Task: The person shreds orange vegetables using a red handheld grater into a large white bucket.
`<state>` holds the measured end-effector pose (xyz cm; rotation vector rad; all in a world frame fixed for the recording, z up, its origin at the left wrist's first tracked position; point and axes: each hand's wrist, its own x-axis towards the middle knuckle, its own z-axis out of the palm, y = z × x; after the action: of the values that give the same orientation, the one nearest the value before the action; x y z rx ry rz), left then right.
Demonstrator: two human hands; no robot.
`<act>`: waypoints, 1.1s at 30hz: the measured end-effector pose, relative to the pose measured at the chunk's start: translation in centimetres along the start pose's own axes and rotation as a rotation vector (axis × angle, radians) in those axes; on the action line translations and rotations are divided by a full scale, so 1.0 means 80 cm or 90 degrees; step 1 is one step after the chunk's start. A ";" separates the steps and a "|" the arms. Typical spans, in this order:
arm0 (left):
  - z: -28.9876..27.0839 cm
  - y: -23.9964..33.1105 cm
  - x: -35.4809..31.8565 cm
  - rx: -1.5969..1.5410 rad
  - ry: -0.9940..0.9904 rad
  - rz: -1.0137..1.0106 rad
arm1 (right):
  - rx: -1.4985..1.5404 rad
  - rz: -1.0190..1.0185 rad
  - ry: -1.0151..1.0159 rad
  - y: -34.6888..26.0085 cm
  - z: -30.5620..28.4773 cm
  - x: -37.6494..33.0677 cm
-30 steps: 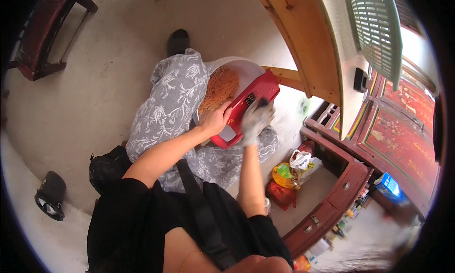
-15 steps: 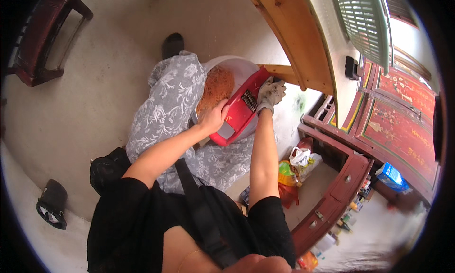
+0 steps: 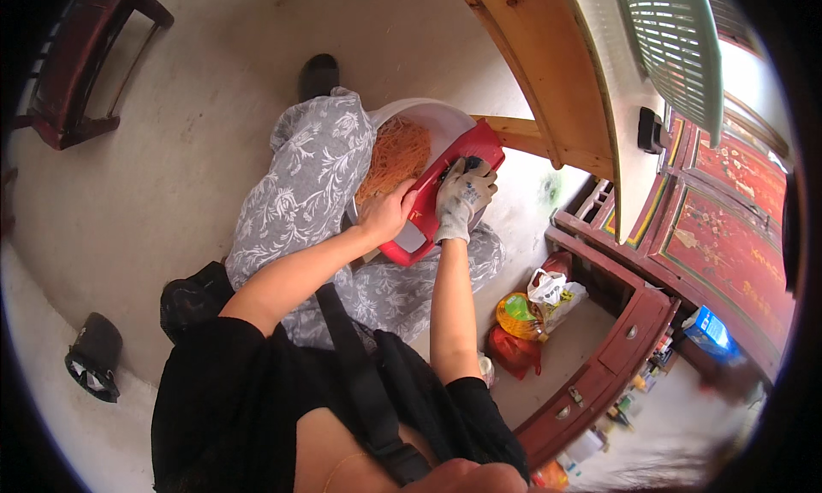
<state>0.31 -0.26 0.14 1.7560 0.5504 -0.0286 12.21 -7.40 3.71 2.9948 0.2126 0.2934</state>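
Observation:
Slanting over a white tub (image 3: 447,119) between my knees is a red grater (image 3: 425,204) with a long frame. Inside the tub lies a heap of thin orange shreds (image 3: 399,155), which look like grated carrot. Bare, my left hand (image 3: 385,212) grips the grater's left edge, thumb on top. My right hand (image 3: 463,198), in a pale work glove with grey patches, is closed over the middle of the grater and covers its blade. Something dark shows at its fingertips; what it holds beneath is hidden.
A wooden table edge (image 3: 535,56) juts in at upper right, bearing a green basket (image 3: 676,52). On the right, an open drawer (image 3: 591,377) and plastic bags (image 3: 522,322) stand before a red painted cabinet (image 3: 719,228). A dark red stool (image 3: 81,74) stands upper left.
My right hand has slid down along the grater toward me, from its upper right side onto the blade, which it now hides. My left hand keeps its hold.

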 end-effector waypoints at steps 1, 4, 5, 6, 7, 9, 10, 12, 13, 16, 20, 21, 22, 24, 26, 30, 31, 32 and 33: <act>0.004 -0.003 0.005 -0.003 0.021 0.016 | 0.000 -0.002 -0.006 -0.006 -0.004 0.010; 0.001 0.002 0.002 -0.001 0.031 0.023 | -0.021 -0.036 0.015 -0.012 -0.020 0.018; -0.005 0.010 0.007 -0.003 0.042 0.027 | 0.015 -0.059 0.031 -0.008 -0.017 0.012; -0.003 0.005 0.009 0.024 0.028 0.019 | 0.034 -0.052 0.020 -0.005 -0.020 0.006; -0.006 0.001 0.013 0.016 0.031 0.025 | 0.064 -0.056 0.008 -0.012 -0.022 0.002; -0.014 -0.008 0.013 0.006 0.037 0.023 | 0.078 -0.106 0.045 -0.023 -0.022 -0.042; -0.023 0.008 0.010 0.002 0.001 -0.008 | 0.074 -0.126 0.061 -0.014 -0.024 -0.063; -0.027 0.017 0.011 0.010 -0.004 -0.017 | 0.132 -0.142 0.046 -0.008 -0.029 -0.054; -0.020 0.016 0.007 0.017 -0.020 -0.024 | 0.150 -0.136 0.113 -0.001 -0.026 -0.023; 0.001 0.011 -0.001 -0.024 -0.032 0.001 | 0.252 0.027 -0.022 0.051 0.043 0.059; -0.017 0.004 0.003 0.021 0.000 -0.005 | 0.114 -0.160 0.027 0.005 -0.022 -0.025; -0.011 0.001 0.001 0.033 -0.005 -0.003 | 0.092 -0.177 -0.028 0.013 -0.014 -0.062; 0.000 -0.009 0.002 0.019 0.008 0.005 | 0.084 -0.198 0.030 0.016 -0.008 -0.057; -0.001 -0.004 0.003 -0.027 -0.025 -0.024 | 0.113 -0.131 0.019 0.018 0.002 -0.019; -0.018 0.017 0.000 -0.047 -0.071 -0.060 | 0.139 -0.041 -0.052 0.010 -0.003 0.035; -0.020 0.016 0.005 -0.041 -0.066 -0.050 | 0.166 -0.124 0.013 0.009 -0.018 0.015; -0.011 0.008 0.006 -0.035 -0.061 -0.041 | 0.184 -0.172 0.053 0.015 -0.017 -0.016; -0.003 0.002 0.004 -0.029 -0.062 -0.039 | 0.135 -0.200 0.030 0.017 -0.015 -0.046; -0.001 0.004 0.007 -0.037 -0.056 -0.040 | 0.087 -0.227 0.002 0.019 -0.011 -0.066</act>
<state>0.86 -0.02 0.27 1.6729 0.5374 -0.1314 7.12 -9.63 3.84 3.0088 0.7831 0.2540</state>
